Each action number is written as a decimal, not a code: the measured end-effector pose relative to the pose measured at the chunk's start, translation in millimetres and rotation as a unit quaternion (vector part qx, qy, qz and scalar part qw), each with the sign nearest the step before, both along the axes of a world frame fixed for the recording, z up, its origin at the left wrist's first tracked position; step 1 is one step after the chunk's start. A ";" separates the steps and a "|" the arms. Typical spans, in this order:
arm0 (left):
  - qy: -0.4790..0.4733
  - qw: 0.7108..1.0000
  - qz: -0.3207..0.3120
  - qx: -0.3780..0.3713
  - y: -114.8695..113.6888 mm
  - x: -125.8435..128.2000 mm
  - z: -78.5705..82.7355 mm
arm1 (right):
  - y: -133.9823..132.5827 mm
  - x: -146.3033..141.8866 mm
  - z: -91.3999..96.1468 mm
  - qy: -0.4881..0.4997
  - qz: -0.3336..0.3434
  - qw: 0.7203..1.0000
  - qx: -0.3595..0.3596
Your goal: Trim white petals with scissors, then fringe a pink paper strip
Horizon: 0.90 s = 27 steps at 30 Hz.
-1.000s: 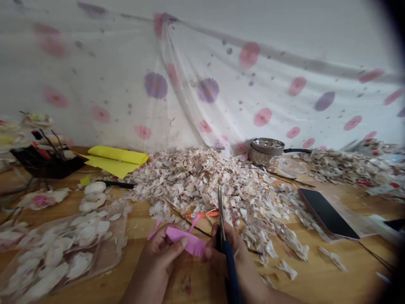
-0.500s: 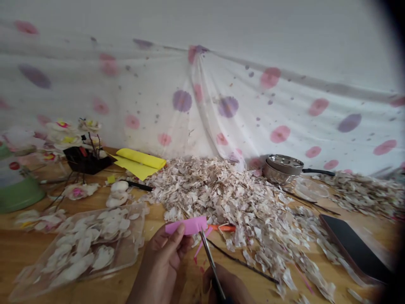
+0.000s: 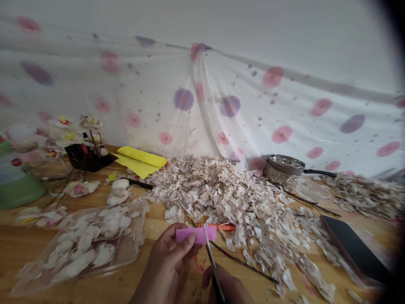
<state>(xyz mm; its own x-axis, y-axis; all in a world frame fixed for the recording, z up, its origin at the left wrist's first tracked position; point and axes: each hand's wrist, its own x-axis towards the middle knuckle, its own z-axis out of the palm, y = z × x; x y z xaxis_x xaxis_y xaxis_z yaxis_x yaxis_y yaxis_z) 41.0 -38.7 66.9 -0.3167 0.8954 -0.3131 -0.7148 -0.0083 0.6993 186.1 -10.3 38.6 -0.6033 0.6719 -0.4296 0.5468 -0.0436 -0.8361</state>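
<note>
A strip of pink paper point(image 3: 190, 234) is pinched between the thumb and fingers of my left hand point(image 3: 172, 257), held a little above the table. My right hand point(image 3: 229, 287), low in the view, grips a pair of scissors point(image 3: 211, 257) pointing up and away. The scissor blades lie across the strip near its right end. Whether they have cut through there I cannot tell. Small pink scraps point(image 3: 201, 267) lie on the wood below, and an orange object point(image 3: 224, 227) rests just behind the strip.
A heap of dry pale petals point(image 3: 221, 185) fills the middle. At left are a clear tray point(image 3: 126, 261) of white petals, a roll of yellow paper point(image 3: 142, 158) and a black pot point(image 3: 85, 158) of flowers. A metal pan point(image 3: 284, 169) and a phone point(image 3: 354, 249) stand right.
My left hand has moved right and slightly down with the pink strip. The scissor blades now lie further in from its right end. A thin pink sliver by the blades no longer shows.
</note>
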 end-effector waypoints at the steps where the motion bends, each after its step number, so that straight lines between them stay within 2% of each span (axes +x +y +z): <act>1: 0.012 1.000 -0.003 0.000 0.0 0.2 0.6 | 0.5 -0.1 0.7 0.005 0.004 1.000 0.002; 5: 0.049 0.999 -0.014 -0.009 -0.8 0.4 2.0 | 2.4 0.2 -4.7 0.021 0.016 1.000 -0.006; 9: 0.075 0.997 -0.031 -0.015 -3.2 0.6 0.2 | 2.0 1.0 -11.0 0.031 -0.002 0.999 -0.015; 15: 0.140 0.989 -0.050 0.020 -2.8 -0.8 -7.4 | 0.2 4.8 -3.1 0.069 0.000 0.997 -0.024; 20: 0.146 0.989 -0.004 0.011 1.2 -3.2 -5.6 | -1.7 10.3 1.0 0.107 0.003 0.994 -0.023; 27: 0.137 0.989 0.051 0.019 -1.3 -4.8 1.4 | 0.3 8.1 -5.8 0.059 0.021 0.998 0.002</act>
